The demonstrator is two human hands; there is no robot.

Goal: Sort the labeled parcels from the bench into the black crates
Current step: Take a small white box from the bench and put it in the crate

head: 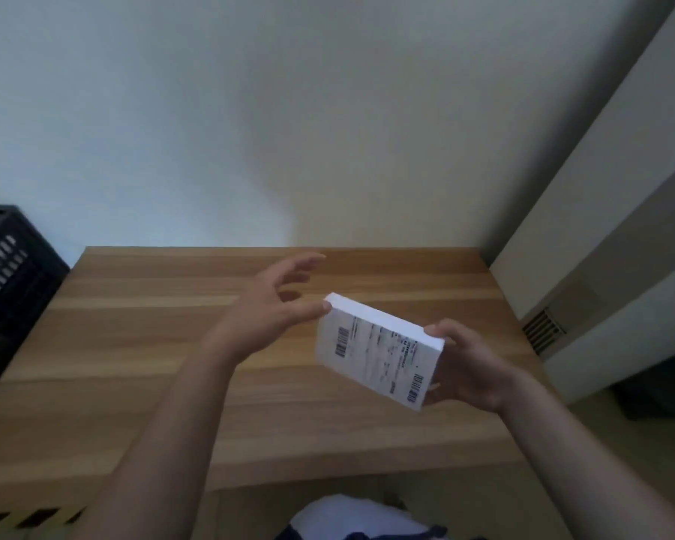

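Note:
A flat white parcel (378, 350) with a printed label and barcodes hangs tilted above the wooden bench (141, 344). My right hand (464, 368) grips its right end, thumb on the upper edge and fingers underneath. My left hand (273, 305) is at the parcel's upper left corner with fingers spread and relaxed; its thumb tip touches that corner. A black slotted crate (8, 282) stands at the bench's left edge, only partly in view.
A pale wall rises behind the bench. At the right stands a grey-white unit with a vent grille (542, 329). Black and yellow hazard tape (28, 518) marks the floor at the lower left. Dark and white cloth (359, 516) lies below the bench's front edge.

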